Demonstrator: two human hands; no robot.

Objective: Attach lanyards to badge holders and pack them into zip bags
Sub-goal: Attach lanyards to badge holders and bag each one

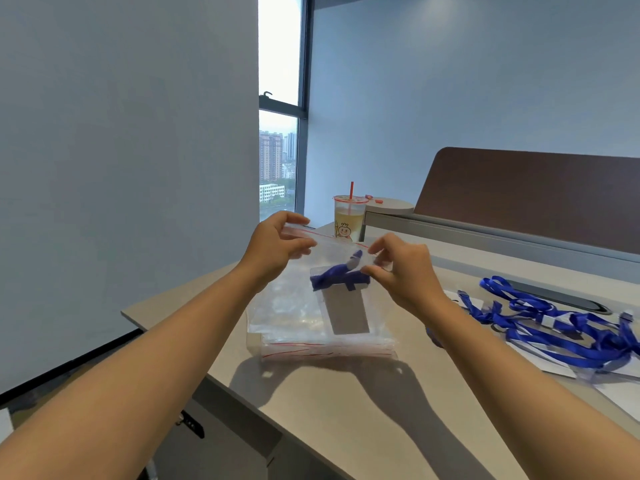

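Observation:
I hold a clear zip bag (298, 306) upright above the desk. My left hand (277, 247) pinches its red-lined top edge at the left, and my right hand (401, 268) pinches the same edge at the right. Inside the bag hangs a badge holder (348, 313) with a grey card, its blue lanyard (337, 277) bunched at the top. Under the bag lies a stack of zip bags (325, 349) with red seal lines.
A pile of blue lanyards (561, 323) and badge holders lies on the desk (346, 410) at the right. A plastic cup (349, 220) with a red straw stands behind the bag. A brown partition (536, 195) runs along the back. The desk's left edge drops off to the floor.

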